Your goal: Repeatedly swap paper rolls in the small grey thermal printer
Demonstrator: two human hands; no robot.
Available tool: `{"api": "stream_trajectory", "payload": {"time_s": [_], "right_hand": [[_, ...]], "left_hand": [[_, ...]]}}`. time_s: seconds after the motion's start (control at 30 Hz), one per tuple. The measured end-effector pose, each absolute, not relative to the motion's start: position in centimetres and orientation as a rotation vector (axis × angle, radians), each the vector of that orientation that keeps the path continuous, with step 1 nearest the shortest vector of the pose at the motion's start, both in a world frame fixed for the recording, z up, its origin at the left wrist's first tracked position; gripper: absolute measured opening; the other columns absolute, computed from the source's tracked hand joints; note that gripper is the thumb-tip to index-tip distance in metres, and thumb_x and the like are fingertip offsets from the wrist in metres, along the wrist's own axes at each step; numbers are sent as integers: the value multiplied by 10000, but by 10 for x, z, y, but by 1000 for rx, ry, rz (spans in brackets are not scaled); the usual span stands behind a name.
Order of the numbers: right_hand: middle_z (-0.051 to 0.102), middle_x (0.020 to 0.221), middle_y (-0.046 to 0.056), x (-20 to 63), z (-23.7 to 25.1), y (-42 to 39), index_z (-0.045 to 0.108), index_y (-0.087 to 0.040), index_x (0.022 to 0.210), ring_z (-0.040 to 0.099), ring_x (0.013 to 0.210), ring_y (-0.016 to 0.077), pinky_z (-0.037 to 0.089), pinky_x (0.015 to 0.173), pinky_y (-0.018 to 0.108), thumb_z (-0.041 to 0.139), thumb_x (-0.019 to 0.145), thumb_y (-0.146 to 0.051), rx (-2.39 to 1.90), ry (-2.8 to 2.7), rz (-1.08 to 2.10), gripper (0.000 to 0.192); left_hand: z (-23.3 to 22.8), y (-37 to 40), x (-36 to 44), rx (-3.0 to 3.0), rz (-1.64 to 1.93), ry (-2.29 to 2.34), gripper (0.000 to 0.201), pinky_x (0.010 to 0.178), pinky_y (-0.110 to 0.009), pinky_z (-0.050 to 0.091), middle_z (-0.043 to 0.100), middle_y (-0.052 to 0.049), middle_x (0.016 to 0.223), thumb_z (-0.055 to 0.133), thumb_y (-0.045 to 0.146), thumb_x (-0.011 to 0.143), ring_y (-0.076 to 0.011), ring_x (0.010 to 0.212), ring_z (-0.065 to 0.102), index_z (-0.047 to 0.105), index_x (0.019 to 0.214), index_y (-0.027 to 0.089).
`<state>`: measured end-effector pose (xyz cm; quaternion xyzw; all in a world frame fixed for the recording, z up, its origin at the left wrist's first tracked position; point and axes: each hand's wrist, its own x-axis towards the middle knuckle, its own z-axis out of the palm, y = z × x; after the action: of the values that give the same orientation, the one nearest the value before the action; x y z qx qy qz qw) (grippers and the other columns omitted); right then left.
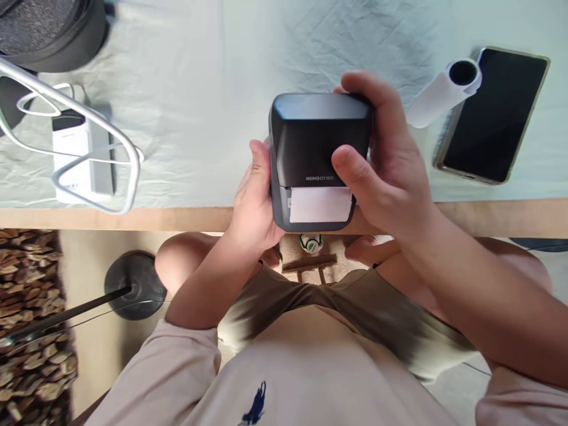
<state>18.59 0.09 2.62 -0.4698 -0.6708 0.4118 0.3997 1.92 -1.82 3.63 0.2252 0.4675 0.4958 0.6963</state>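
Above the table edge (133,218), I hold the label printer (317,148) in both hands, its paper slot turned toward me and a strip of white label paper (320,205) showing at that slot. My left hand (255,201) cups the printer's left side and underside, fingers wrapped closed around the body. My right hand (390,171) grips the printer's right side, its fingers curled over the far top corner and the thumb laid flat on the front face just above the slot, beside the printed brand name. Both hands are therefore closed on the printer, with no gap visible between palm and casing.

To do this step well, I judge that the left hand should carry the weight while the right thumb presses squarely (not at a slant), so the lid seats evenly and the paper stays straight in the slot.

Right of the printer, on the pale cloth (199,71), lie a spare paper roll (441,92) and, just beyond it, a dark phone (494,115). Left of the printer rest a white power bank (80,160) and a white wire frame (71,112).
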Motion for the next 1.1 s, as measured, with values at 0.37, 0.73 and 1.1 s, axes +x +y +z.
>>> {"api": "stream_trajectory", "payload": {"time_s": [0.37, 0.73, 1.1], "right_hand": [[695, 1507, 34, 223, 51, 12, 734, -341, 1492, 741, 1399, 303, 697, 1234, 530, 791, 823, -998, -1206, -1918, 706, 939], [737, 1053, 20, 221, 67, 4, 685, -278, 1045, 756, 993, 201, 665, 934, 432, 681, 1059, -434, -1406, -2055, 422, 157], [725, 878, 1, 220, 67, 6, 777, -364, 1236, 573, 679, 148, 513, 622, 320, 770, 904, -430, -1499, -2263, 436, 339]], "left_hand": [[24, -16, 15, 488, 1158, 1054, 377, 1488, -572, 429, 884, -99, 1268, 615, 560, 1144, -425, 1801, 402, 791, 1078, 233], [18, -20, 10, 605, 1061, 898, 406, 1345, -506, 623, 876, -82, 1307, 597, 527, 1187, -355, 1701, 591, 835, 1223, 200], [25, -22, 10, 565, 986, 1014, 316, 1242, -493, 685, 884, -75, 1147, 674, 507, 1148, -409, 1608, 681, 816, 1270, 252]]}}
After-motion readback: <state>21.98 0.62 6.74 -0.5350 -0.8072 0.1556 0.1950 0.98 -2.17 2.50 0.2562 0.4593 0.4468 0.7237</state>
